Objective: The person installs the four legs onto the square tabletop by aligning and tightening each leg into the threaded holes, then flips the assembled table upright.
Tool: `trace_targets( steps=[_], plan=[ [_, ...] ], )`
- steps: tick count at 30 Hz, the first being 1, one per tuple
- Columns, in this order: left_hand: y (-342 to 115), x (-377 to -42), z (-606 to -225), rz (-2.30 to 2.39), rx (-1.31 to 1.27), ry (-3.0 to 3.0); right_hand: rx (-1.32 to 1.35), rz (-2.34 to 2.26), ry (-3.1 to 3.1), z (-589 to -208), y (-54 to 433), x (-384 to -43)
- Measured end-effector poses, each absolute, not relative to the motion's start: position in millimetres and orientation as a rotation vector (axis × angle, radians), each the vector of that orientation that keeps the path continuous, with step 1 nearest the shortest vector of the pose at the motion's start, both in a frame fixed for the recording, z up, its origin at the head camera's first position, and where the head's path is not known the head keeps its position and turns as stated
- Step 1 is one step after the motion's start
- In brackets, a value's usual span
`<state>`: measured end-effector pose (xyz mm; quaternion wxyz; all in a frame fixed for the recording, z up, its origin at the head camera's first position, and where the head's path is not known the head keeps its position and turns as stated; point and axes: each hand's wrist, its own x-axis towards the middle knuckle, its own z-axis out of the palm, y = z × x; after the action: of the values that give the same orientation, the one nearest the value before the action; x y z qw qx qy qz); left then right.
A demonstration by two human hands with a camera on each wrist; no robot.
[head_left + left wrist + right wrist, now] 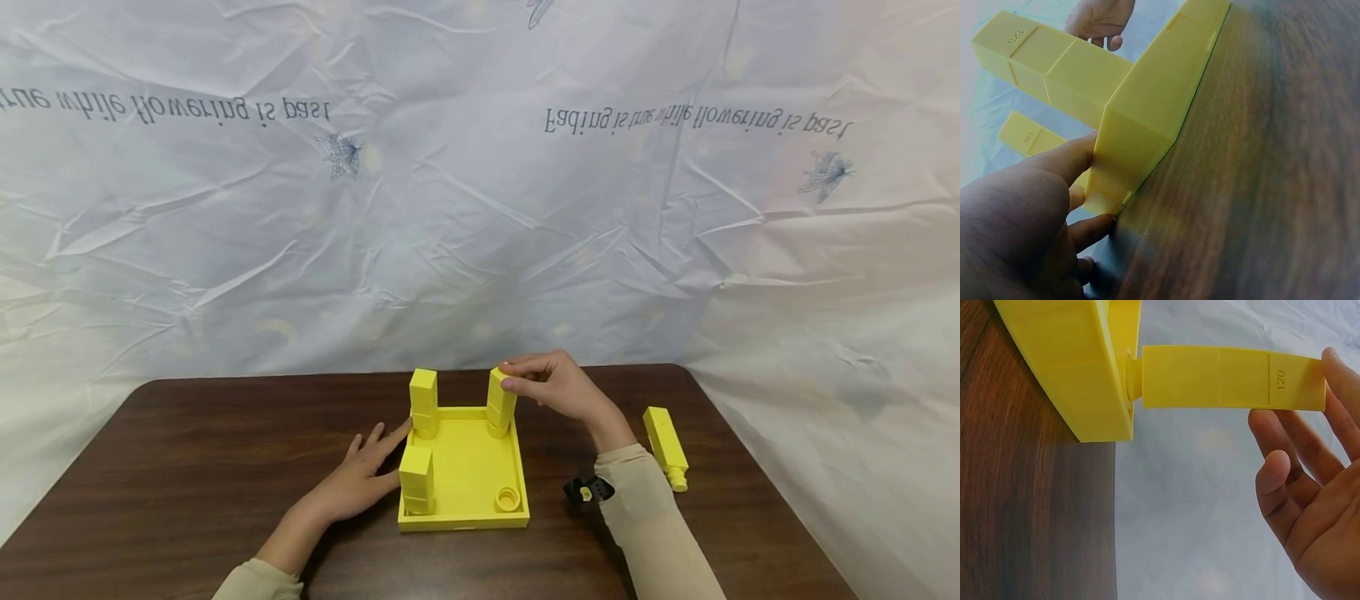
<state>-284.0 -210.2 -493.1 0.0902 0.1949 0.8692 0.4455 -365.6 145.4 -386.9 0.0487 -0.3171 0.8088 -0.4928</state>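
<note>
A yellow plastic tray-like panel (pixel 468 467) with raised edges lies on the table. Square yellow legs stand upright at three corners: far left (pixel 423 396), near left (pixel 417 479) and far right (pixel 500 404). The fourth corner, near right, shows a bare round socket (pixel 507 499). My right hand (pixel 564 385) pinches the top of the far-right leg; in the right wrist view that leg (pixel 1235 378) bears the number 120, and a narrow neck shows between it and the panel. Against the panel's left side rests my left hand (pixel 356 483), fingers spread, fingertips touching the edge.
A loose yellow leg (pixel 665 446) with a threaded end lies on the dark wooden table (pixel 225 467), right of my right forearm. A black wrist camera (pixel 588 490) sits at the right cuff. Behind the table hangs a pale printed cloth (pixel 450 208).
</note>
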Motion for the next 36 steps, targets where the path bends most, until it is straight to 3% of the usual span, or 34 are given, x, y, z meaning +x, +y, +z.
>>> trace_targets(
  steps=[36],
  plan=[
    [-209,-282,-482,1.281,0.557,2.584,-1.009,-1.506,2.476,-388,143,-367]
  ],
)
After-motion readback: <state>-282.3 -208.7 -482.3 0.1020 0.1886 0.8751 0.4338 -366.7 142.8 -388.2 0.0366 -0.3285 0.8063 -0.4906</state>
